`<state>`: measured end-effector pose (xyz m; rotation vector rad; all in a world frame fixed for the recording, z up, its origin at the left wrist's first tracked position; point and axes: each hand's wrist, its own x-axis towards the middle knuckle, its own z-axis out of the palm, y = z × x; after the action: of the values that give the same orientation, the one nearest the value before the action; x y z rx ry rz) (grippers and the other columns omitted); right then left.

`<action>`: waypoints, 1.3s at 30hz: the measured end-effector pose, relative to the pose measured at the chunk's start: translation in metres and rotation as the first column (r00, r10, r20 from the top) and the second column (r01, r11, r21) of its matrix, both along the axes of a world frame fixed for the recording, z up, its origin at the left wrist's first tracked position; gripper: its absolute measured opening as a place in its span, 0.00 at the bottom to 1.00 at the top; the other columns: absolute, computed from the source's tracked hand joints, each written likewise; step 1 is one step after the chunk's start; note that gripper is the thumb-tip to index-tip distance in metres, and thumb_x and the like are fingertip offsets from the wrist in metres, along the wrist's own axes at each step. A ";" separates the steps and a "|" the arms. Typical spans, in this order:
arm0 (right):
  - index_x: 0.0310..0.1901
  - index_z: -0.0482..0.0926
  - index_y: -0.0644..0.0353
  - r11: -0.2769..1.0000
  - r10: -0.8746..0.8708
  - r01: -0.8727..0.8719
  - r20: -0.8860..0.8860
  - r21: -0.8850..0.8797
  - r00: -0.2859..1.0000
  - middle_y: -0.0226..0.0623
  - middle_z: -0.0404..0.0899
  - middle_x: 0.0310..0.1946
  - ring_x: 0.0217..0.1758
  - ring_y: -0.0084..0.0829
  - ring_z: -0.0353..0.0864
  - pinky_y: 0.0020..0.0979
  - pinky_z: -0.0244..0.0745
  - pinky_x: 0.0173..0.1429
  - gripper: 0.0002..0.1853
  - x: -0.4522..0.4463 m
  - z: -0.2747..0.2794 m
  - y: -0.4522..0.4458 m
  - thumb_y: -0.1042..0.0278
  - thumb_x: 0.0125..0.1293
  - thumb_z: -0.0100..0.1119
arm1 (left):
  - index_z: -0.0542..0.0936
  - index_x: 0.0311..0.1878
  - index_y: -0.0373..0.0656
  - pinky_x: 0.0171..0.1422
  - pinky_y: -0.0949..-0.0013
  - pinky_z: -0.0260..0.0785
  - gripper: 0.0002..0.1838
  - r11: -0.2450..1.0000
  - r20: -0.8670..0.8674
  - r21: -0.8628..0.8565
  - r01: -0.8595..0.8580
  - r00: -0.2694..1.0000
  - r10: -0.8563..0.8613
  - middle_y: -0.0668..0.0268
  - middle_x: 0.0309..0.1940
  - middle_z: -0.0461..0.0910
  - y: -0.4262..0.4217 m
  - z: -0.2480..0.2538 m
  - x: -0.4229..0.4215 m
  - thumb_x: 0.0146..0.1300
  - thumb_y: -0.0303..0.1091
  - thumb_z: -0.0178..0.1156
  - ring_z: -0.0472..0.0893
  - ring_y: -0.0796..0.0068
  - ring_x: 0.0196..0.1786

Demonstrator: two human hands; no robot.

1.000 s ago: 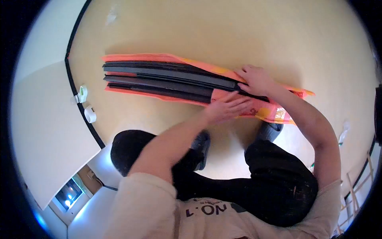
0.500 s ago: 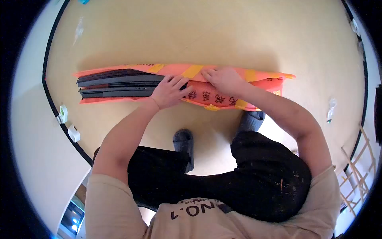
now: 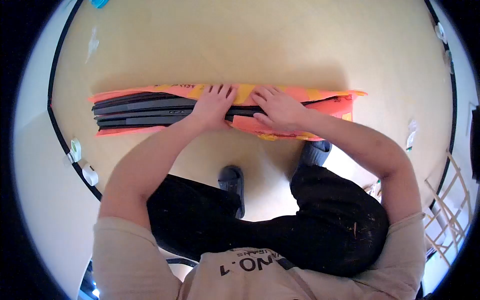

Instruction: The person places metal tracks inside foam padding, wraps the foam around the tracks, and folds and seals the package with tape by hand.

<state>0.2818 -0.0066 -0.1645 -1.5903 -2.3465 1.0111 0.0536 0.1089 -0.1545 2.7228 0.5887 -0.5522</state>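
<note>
A bundle of long dark strips (image 3: 145, 111) lies across the floor, partly wrapped in an orange sheet (image 3: 334, 109) with yellow tape and dark handwriting. The strips show at the left, while the sheet covers more of them at the right. My left hand (image 3: 215, 106) rests over the middle of the bundle, its fingers spread on the sheet's far edge. Just to its right, my right hand (image 3: 280, 109) lies on the sheet with fingers apart and the thumb toward me.
My slippered feet (image 3: 231, 182) stand on the tan floor (image 3: 260, 45) near the bundle. White tape rolls (image 3: 90, 175) lie at the left edge. Clear plastic (image 3: 411, 132) and a wooden lattice (image 3: 450, 205) are at the right.
My left hand has moved from the near side onto the sheet's far edge. My right hand has shifted left, beside it. The near flap has been folded back somewhat, showing dark strips between the hands.
</note>
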 end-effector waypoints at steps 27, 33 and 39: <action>0.73 0.70 0.54 0.950 0.163 -0.251 0.393 0.185 0.905 0.39 0.75 0.68 0.70 0.37 0.76 0.43 0.70 0.72 0.32 0.002 -0.008 -0.032 0.60 0.67 0.57 | 0.67 0.79 0.68 0.79 0.43 0.60 0.50 0.984 0.286 -0.175 -0.023 0.956 0.073 0.55 0.73 0.67 0.002 -0.027 -0.031 0.50 0.49 0.79 0.66 0.46 0.74; 0.61 0.79 0.50 0.937 0.043 -0.098 0.166 0.336 0.985 0.42 0.78 0.58 0.61 0.43 0.78 0.45 0.73 0.68 0.24 0.043 0.022 -0.024 0.63 0.62 0.60 | 0.66 0.80 0.68 0.80 0.44 0.57 0.48 0.978 0.241 -0.204 -0.044 0.966 0.094 0.56 0.74 0.67 -0.005 -0.022 -0.031 0.55 0.47 0.76 0.65 0.47 0.75; 0.70 0.73 0.53 0.927 0.337 -0.369 0.277 0.068 0.900 0.47 0.69 0.73 0.76 0.47 0.68 0.50 0.64 0.77 0.32 0.098 0.045 -0.089 0.54 0.64 0.64 | 0.66 0.79 0.71 0.82 0.42 0.54 0.46 0.996 0.277 -0.082 0.042 0.961 -0.018 0.60 0.79 0.63 -0.019 -0.020 -0.035 0.56 0.43 0.73 0.63 0.48 0.78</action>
<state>0.3800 -0.0956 -0.1198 -1.3528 -2.8940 0.7308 0.0187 0.0898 -0.1741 2.6638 0.4407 -0.1922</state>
